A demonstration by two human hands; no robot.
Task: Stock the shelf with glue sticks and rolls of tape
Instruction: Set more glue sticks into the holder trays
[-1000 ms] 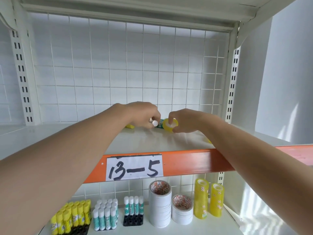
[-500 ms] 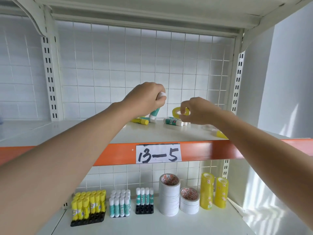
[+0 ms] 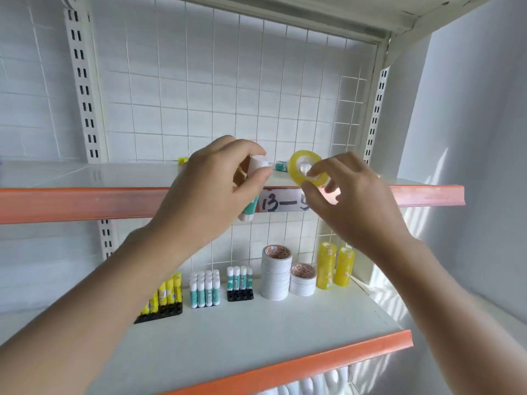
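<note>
My left hand (image 3: 211, 192) grips a teal-and-white glue stick (image 3: 251, 208), cap up, in front of the upper shelf's orange edge. My right hand (image 3: 350, 201) pinches a small yellow roll of tape (image 3: 296, 169) by its rim, held in the air just right of the glue stick. Behind them on the upper shelf (image 3: 85, 175) lie another teal glue stick (image 3: 281, 165) and a yellow one (image 3: 183, 160). On the lower shelf (image 3: 256, 337) stand yellow glue sticks (image 3: 166, 293), teal glue sticks (image 3: 205, 289), white tape rolls (image 3: 276, 273) and yellow tape rolls (image 3: 335, 265).
A label reading 13-5 (image 3: 281, 203) is stuck on the upper shelf's orange lip. White wire grid backs the shelves, with slotted uprights (image 3: 84, 81) on both sides. A white wall (image 3: 470, 138) stands to the right.
Both hands have drawn back from the upper shelf and come down, the left with the teal glue stick, the right with the yellow tape roll. The view has tilted down onto the lower shelf.
</note>
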